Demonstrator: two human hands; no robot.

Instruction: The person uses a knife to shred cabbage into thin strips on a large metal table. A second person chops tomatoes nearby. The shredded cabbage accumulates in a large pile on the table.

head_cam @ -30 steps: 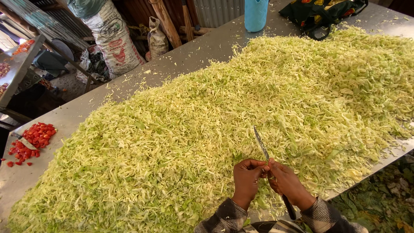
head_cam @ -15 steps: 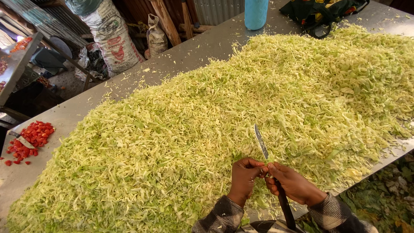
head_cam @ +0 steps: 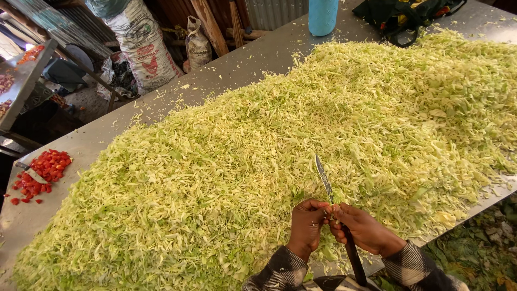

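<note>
Knife (head_cam: pixel 325 180) barely shifted, hands (head_cam: pixel 362 229) unchanged.

A heap of shredded cabbage (head_cam: pixel 301 140) is spread over most of the metal table (head_cam: pixel 237 64). At the near edge, a knife (head_cam: pixel 328 194) is held between the left hand (head_cam: pixel 306 226) and right hand (head_cam: pixel 363 229), blade pointing far. Diced pieces (head_cam: pixel 40 172) lie at the table's left end. A cylinder (head_cam: pixel 323 16) and a bag (head_cam: pixel 409 16) stand at the far edge; sacks (head_cam: pixel 142 46) are located beyond the table, far left.

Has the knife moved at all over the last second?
No, barely. The knife stays blade-up between both hands, its tip over the same spot in the shredded cabbage; small shifts match the camera's drift.
</note>
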